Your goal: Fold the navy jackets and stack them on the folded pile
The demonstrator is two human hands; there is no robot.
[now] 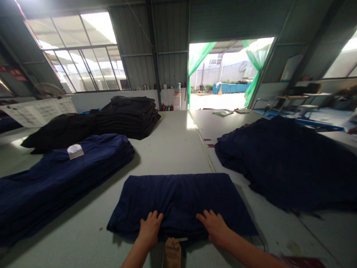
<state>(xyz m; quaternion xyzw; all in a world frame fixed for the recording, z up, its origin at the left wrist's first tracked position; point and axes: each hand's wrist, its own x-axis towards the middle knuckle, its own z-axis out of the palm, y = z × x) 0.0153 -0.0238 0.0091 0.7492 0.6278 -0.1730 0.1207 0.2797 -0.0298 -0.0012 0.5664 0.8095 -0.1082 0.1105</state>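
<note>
A folded navy blue garment [181, 199] lies flat on the long pale table [173, 149] right in front of me. My left hand [150, 227] rests on its near edge, fingers bent over the cloth. My right hand [213, 224] lies on the same edge a little to the right, fingers spread and pressing down. Between my wrists, at the table's front edge, sits a small brown tag or paper piece [172, 253].
A stack of folded navy garments [55, 178] with a white label [75, 151] lies at left. Black folded stacks [122, 115] sit behind it. A loose heap of navy cloth [290, 160] fills the right. An open doorway with green netting [223, 74] is at the far end.
</note>
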